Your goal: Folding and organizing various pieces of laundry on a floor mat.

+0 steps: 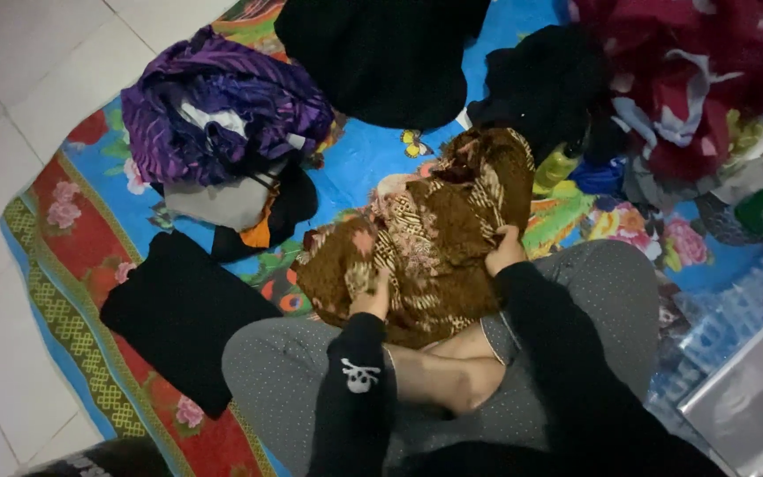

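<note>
- White floor tiles (19, 79) border a bright floral mat (72, 291), blue in the middle with a red and green patterned edge, where I sit cross-legged in grey dotted trousers (275, 371).
- Both my arms are in black sleeves; the left one carries a small white skull print (360, 377).
- My left hand (371, 300) is clenched on the near edge of a brown patterned cloth (434, 238), fingers buried in the fabric.
- My right hand (505, 250) grips the same cloth at its right side, thumb and fingers pinching a fold.
- That brown cloth lies crumpled on the mat just in front of my knees, its lower edge touching my legs and bare foot (452, 375).
- A folded black garment (183, 314) lies flat on the mat to my left, apart from the cloth.
- Beyond it sits a heap topped by a purple striped fabric (222, 106), with grey, black and orange pieces underneath.
- A large black pile (381, 53) rests at the far side of the mat.
- A tangled mound of dark red and mixed clothing (691, 79) fills the upper right.
- Pale plastic surfaces (744, 406) show at the lower right edge.
</note>
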